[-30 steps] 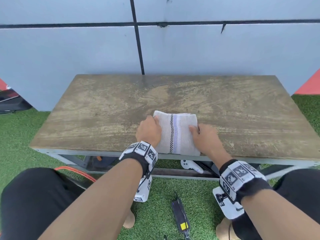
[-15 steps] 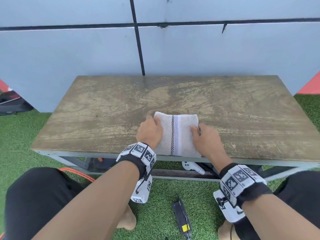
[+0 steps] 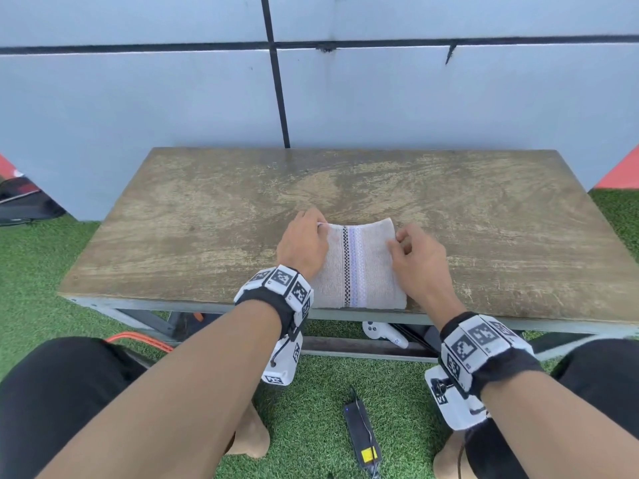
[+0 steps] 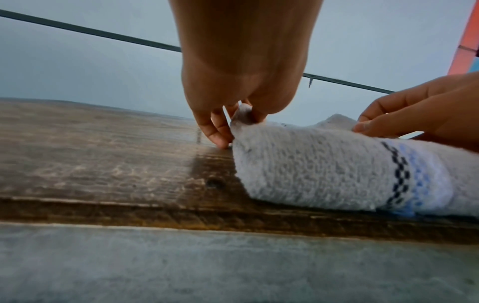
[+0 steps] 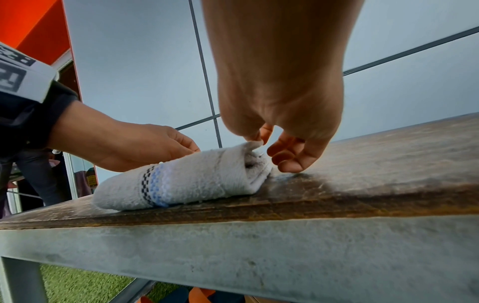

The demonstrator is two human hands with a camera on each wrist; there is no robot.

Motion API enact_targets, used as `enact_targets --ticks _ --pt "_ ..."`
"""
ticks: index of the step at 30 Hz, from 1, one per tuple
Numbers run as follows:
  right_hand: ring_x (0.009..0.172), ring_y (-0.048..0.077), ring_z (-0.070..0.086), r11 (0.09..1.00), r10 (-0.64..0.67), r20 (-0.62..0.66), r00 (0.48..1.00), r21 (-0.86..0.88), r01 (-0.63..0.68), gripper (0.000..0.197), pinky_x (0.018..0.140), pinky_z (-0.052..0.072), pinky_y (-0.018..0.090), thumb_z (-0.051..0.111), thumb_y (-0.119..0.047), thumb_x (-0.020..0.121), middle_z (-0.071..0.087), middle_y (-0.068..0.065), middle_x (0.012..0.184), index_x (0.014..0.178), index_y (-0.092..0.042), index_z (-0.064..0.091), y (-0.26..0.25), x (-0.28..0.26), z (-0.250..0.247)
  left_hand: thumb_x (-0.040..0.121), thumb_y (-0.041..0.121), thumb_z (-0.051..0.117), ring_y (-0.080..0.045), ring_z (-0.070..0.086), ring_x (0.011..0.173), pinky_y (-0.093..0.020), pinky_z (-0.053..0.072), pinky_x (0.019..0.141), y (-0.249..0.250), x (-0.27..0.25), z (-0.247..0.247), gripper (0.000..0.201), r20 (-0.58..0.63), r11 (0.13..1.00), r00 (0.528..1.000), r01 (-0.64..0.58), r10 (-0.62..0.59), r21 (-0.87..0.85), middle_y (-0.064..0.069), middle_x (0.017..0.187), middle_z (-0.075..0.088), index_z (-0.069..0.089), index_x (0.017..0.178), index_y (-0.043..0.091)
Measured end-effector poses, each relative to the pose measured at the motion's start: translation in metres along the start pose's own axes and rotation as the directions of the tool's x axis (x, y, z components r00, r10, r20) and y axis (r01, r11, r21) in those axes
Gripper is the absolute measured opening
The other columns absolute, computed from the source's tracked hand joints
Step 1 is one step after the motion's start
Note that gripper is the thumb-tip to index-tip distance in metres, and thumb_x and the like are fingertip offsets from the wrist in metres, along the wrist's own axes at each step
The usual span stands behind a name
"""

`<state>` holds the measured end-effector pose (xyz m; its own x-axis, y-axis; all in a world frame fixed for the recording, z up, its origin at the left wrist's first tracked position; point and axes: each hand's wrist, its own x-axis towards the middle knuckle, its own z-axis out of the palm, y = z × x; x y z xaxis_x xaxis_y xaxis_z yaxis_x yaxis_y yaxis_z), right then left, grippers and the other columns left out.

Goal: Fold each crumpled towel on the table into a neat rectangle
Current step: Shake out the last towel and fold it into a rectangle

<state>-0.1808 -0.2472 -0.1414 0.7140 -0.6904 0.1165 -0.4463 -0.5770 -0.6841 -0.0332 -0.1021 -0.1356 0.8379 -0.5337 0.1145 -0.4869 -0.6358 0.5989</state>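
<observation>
White towel (image 3: 359, 267) lies folded on the tabletop (image 3: 173, 236) between the left hand (image 3: 303, 244) and right hand (image 3: 416, 257), each pinching a far corner; lift both evenly, keeping edges aligned

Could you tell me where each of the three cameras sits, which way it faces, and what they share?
Head: worn on the head, looking forward and down at the table and wall; both forearms, wristbands and knees show.
Left wrist: under the left wrist, looking along the left hand, which pinches the towel at its far left corner.
Right wrist: under the right wrist, looking along the right hand, which pinches the towel's far right corner.
Shared: all three show the towel and both hands.
</observation>
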Motion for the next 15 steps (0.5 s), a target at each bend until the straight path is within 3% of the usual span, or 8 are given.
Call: enact_targets --ticks 3,5,7,8,9,11,13,15 --pt "0.073 0.024 0.060 0.999 0.047 0.029 0.998 -0.024 -0.046 0.015 0.062 0.053 0.042 0.056 -0.031 0.099 0.061 0.001 0.081 0.090 -0.021 0.049 -0.001 -0.001 0.001 0.104 0.023 0.045 -0.023 0.057 0.099 -0.045 0.052 0.085 -0.001 0.000 0.001 0.014 0.002 1.000 1.000 0.021 -0.021 0.010 -0.004 0.108 0.059 0.058 0.102 0.017" --pt "0.086 0.022 0.056 0.995 -0.001 -0.039 0.999 -0.101 -0.002 0.014 0.071 0.050 0.038 0.057 -0.030 0.099 0.055 0.000 0.099 0.101 -0.019 0.049 -0.004 -0.004 0.002 0.104 0.026 0.043 -0.023 0.052 0.109 -0.039 0.049 0.091 0.004 -0.008 0.001 0.021 -0.023 0.996 1.000 -0.019 0.021 0.086 -0.007 0.120 0.055 0.056 0.115 0.015" --pt "0.101 0.023 0.050 0.955 -0.222 -0.117 0.968 -0.224 0.192 0.020 0.083 0.046 0.036 0.058 -0.023 0.097 0.051 0.006 0.113 0.112 -0.012 0.051 -0.010 -0.007 0.005 0.104 0.029 0.040 -0.023 0.047 0.123 -0.040 0.044 0.103 0.013 -0.021 0.004 0.031 -0.059 0.968 0.985 -0.144 0.159 0.205 -0.009 0.133 0.051 0.055 0.125 0.012" --pt "0.107 0.025 0.051 0.914 -0.339 -0.094 0.936 -0.267 0.305 0.023 0.088 0.046 0.038 0.057 -0.021 0.096 0.053 0.008 0.119 0.117 -0.010 0.053 -0.012 -0.008 0.007 0.104 0.031 0.036 -0.025 0.044 0.132 -0.044 0.040 0.110 0.017 -0.028 0.008 0.036 -0.031 0.944 0.971 -0.223 0.237 0.245 -0.011 0.140 0.049 0.055 0.128 0.012" --pt "0.115 0.026 0.051 0.870 -0.419 -0.020 0.908 -0.295 0.395 0.027 0.095 0.046 0.041 0.053 -0.020 0.097 0.055 0.009 0.127 0.122 -0.010 0.055 -0.015 -0.008 0.011 0.105 0.033 0.031 -0.026 0.038 0.140 -0.047 0.033 0.116 0.019 -0.036 0.015 0.042 0.034 0.919 0.955 -0.292 0.294 0.266 -0.012 0.148 0.045 0.053 0.134 0.011" --pt "0.138 0.024 0.042 0.825 -0.434 0.199 0.879 -0.304 0.476 0.039 0.115 0.033 0.045 0.040 -0.023 0.102 0.048 0.005 0.148 0.139 -0.016 0.050 -0.013 -0.008 0.020 0.105 0.036 0.018 -0.026 0.021 0.152 -0.048 0.018 0.124 0.016 -0.047 0.030 0.055 0.173 0.891 0.936 -0.345 0.306 0.296 -0.011 0.162 0.030 0.035 0.151 0.012" --pt "0.154 0.015 0.015 0.870 -0.319 0.343 0.884 -0.264 0.416 0.050 0.126 0.010 0.045 0.024 -0.029 0.107 0.026 -0.003 0.165 0.156 -0.021 0.029 -0.009 -0.008 0.028 0.106 0.037 0.013 -0.023 0.008 0.155 -0.046 0.008 0.126 0.009 -0.048 0.038 0.058 0.218 0.893 0.939 -0.327 0.268 0.310 -0.007 0.167 0.015 0.017 0.160 0.015" --pt "0.154 0.006 -0.002 0.895 -0.235 0.392 0.889 -0.269 0.355 0.054 0.126 0.000 0.049 0.015 -0.035 0.108 0.008 -0.009 0.169 0.161 -0.023 0.011 -0.006 -0.006 0.031 0.106 0.038 0.012 -0.021 0.002 0.156 -0.045 0.005 0.126 0.004 -0.043 0.040 0.058 0.239 0.885 0.933 -0.338 0.270 0.321 -0.004 0.168 0.009 0.011 0.161 0.017"
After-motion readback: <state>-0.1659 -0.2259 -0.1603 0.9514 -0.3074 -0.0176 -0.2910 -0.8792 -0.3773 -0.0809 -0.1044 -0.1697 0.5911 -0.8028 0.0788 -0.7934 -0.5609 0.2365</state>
